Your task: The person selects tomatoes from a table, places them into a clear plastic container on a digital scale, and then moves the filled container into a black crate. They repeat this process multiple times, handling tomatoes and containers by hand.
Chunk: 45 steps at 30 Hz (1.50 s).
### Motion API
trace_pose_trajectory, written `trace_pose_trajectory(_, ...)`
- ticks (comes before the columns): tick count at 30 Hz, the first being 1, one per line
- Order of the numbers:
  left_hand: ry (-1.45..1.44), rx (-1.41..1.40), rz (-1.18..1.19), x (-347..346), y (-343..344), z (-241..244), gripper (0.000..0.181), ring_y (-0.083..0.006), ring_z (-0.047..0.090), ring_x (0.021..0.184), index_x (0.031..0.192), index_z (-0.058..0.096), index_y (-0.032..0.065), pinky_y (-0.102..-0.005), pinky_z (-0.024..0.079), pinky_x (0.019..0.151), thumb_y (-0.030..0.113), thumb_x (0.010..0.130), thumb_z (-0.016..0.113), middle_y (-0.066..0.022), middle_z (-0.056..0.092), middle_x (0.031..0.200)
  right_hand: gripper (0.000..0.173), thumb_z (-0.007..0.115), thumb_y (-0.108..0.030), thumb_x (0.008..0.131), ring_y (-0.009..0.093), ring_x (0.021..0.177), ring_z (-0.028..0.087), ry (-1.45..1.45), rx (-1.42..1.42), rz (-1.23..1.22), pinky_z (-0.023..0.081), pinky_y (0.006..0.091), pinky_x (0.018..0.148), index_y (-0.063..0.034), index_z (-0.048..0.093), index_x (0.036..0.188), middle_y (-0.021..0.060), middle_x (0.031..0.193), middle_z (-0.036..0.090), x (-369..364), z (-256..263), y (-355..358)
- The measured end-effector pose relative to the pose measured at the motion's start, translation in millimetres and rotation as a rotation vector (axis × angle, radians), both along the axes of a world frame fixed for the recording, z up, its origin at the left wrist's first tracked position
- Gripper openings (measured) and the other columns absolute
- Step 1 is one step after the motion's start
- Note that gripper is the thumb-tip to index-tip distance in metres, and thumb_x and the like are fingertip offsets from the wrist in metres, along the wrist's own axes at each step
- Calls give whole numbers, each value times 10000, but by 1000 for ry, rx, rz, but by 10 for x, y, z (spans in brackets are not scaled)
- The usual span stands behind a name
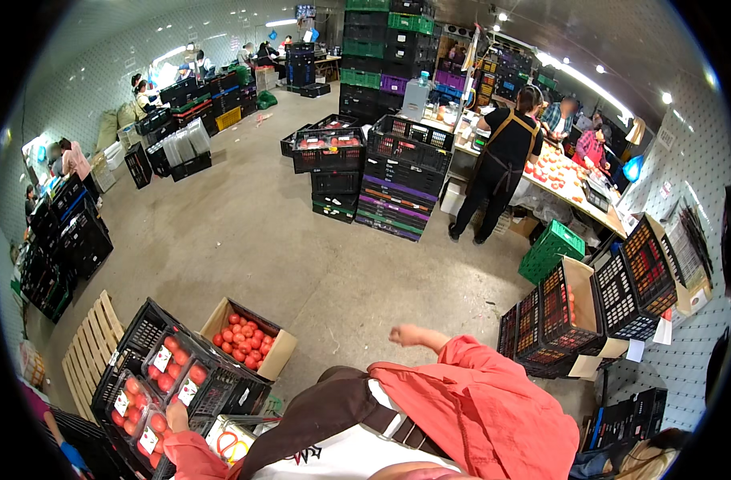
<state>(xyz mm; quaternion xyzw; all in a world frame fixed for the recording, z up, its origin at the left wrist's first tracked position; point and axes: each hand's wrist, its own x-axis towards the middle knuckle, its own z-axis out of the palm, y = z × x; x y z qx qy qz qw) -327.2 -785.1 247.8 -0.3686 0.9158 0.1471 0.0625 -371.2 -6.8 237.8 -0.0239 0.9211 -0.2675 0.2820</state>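
Note:
My left hand [176,415] is at the lower left, against the edges of clear plastic packs of tomatoes [172,360]; its fingers are partly hidden, so its grip is unclear. Several such packs, bearing printed white labels, lie in a black plastic crate [138,327]. My right hand [406,335] hangs over the concrete floor with its fingers curled in, and nothing shows in it. Beyond the crate stands a cardboard-lined crate of loose tomatoes [245,339]. Close to my left forearm are scissors with orange and yellow handles [230,447].
A wooden pallet [92,354] lies at the left. Stacked black crates [401,180] stand ahead, and lined tomato crates [557,312] at the right. A person in an apron [503,156] stands at a tomato-covered table [554,171]. A co-worker's blue-gloved hand [72,456] shows lower left.

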Motion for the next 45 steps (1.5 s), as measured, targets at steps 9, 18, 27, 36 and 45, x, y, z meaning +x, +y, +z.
trace_pose_trajectory(9,-27,-64,-130,-99,-86,-216,447,-419,609,1112,1079,681,-51,-486,474,952,308,922,465,-273,639,1163,182,671,-43,802,318,725,616,1384,-390,213,497,347,652,-24,553,939,129,850,591,-47,4017,-971)
trace_pose_trajectory(18,-7,-109,35,433,-397,80,407,-396,613,1065,1072,682,-33,-472,478,914,280,924,468,-252,641,1125,220,701,-60,721,257,650,587,1802,-750,1112,477,344,565,-39,554,883,101,823,587,586,4932,-2250)
trace_pose_trajectory(27,10,-67,-114,-173,43,-30,367,-372,616,1019,1066,682,-16,-457,483,876,251,926,472,-231,644,1088,185,698,-105,734,255,628,579,1459,-922,1257,470,349,544,-46,544,819,103,795,579,879,4419,-2901)
trace_pose_trajectory(36,-7,-43,-176,-361,300,-147,330,-348,620,972,1059,682,1,-442,487,838,222,928,475,-210,647,1050,187,694,-150,746,253,605,570,1443,-880,1303,463,355,523,-53,534,755,104,768,571,634,5315,-2710)
trace_pose_trajectory(45,7,-76,-134,-197,84,-110,296,-325,624,925,1053,683,18,-427,492,800,193,930,478,-189,649,1013,225,691,-195,759,251,583,562,1346,-1171,1413,456,360,501,-61,525,691,106,740,563,530,5266,-2860)
